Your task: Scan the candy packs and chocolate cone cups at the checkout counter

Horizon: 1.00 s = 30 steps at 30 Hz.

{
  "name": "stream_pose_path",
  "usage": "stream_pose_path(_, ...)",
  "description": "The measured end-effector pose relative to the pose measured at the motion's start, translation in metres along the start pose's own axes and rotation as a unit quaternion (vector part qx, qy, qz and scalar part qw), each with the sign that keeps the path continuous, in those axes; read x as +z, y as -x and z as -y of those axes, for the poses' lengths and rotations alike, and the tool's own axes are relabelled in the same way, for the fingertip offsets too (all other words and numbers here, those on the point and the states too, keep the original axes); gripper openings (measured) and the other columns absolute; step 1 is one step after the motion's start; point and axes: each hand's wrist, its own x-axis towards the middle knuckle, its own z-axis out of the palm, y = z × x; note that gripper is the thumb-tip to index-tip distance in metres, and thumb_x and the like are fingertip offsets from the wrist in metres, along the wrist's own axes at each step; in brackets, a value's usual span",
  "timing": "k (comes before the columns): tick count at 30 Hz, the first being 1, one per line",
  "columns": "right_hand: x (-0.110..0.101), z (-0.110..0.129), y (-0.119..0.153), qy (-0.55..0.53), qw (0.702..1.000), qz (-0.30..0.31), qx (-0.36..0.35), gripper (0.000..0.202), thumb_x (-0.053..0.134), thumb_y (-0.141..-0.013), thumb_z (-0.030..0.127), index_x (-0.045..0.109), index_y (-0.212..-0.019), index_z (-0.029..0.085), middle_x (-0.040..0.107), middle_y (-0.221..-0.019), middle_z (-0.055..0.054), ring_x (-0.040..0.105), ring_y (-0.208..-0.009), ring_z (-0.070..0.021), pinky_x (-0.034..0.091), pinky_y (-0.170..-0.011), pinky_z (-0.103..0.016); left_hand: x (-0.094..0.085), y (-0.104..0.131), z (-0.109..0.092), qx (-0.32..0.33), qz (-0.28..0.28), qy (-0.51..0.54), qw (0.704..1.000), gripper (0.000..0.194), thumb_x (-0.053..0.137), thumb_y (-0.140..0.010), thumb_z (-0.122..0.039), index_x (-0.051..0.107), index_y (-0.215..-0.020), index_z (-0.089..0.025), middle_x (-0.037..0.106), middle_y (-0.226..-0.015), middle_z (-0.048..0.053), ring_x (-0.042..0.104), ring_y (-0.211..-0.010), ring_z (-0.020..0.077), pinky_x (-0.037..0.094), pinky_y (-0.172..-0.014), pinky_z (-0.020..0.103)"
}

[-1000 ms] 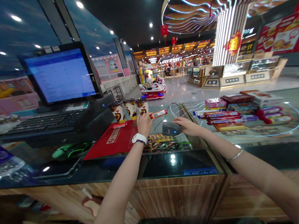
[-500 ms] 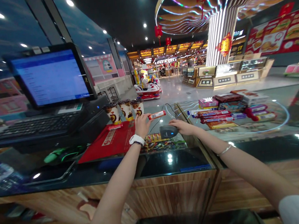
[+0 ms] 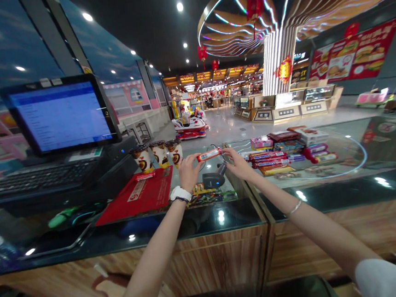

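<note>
Both hands — left hand, right hand — clamped on candy roll; scanner resting below, near surface's far edge.

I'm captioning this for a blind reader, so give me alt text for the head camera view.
At a shop counter, a left hand and a right hand hold a small red candy roll by its ends above a barcode scanner. Left are a red mat and a monitor; right, candy packs.
</note>
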Motion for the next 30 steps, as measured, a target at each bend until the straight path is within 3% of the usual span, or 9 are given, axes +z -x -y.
stream_pose_path(7,-0.04,0.009,0.041,0.011,0.999,-0.025,0.026,0.067,0.048,-0.074,0.009,0.048,-0.138,0.027,0.047,-0.141,-0.009,0.047,-0.131,-0.0231,0.044,-0.109,-0.047,0.019,0.003,-0.059,0.022,-0.005,0.002,1.0,0.028,0.064,-0.089,-0.028,0.067,-0.117,-0.027,0.066,-0.117,0.006,0.06,-0.113,0.0224,0.033,-0.113,0.041)
stream_pose_path(13,-0.084,-0.007,0.077,0.059,0.996,-0.055,0.049,0.066,0.049,-0.074,0.009,0.051,-0.138,0.024,0.047,-0.141,-0.011,0.045,-0.135,-0.0242,0.041,-0.113,-0.047,0.05,0.009,-0.116,0.014,0.01,0.009,1.0,0.031,0.06,-0.091,-0.028,0.066,-0.121,-0.028,0.066,-0.112,0.007,0.059,-0.11,0.0246,0.036,-0.111,0.043)
stream_pose_path(18,-0.12,-0.027,0.102,0.075,0.988,-0.092,0.102,0.066,0.05,-0.074,0.012,0.05,-0.138,0.028,0.044,-0.143,-0.009,0.041,-0.138,-0.0245,0.044,-0.111,-0.047,0.082,0.012,-0.165,0.017,0.036,0.103,0.994,0.034,0.055,-0.09,-0.014,0.066,-0.12,-0.027,0.067,-0.12,0.006,0.058,-0.118,0.023,0.034,-0.115,0.044)
stream_pose_path(25,-0.185,-0.051,0.127,0.099,0.974,-0.137,0.153,0.057,0.053,-0.073,0.017,0.056,-0.129,0.026,0.043,-0.146,-0.012,0.041,-0.139,-0.0286,0.048,-0.103,-0.051,0.125,0.007,-0.216,0.05,0.114,0.215,0.969,0.036,0.054,-0.084,-0.007,0.072,-0.112,-0.022,0.066,-0.13,0.006,0.056,-0.125,0.022,0.037,-0.116,0.045)
stream_pose_path(30,-0.228,-0.077,0.138,0.173,0.962,-0.159,0.139,0.05,0.053,-0.072,0.015,0.063,-0.121,0.022,0.048,-0.144,-0.013,0.042,-0.139,-0.0298,0.036,-0.113,-0.055,0.161,0.006,-0.249,0.072,0.19,0.222,0.954,0.055,0.048,-0.08,-0.001,0.064,-0.129,-0.018,0.051,-0.148,0.007,0.037,-0.145,0.0247,0.031,-0.122,0.046)
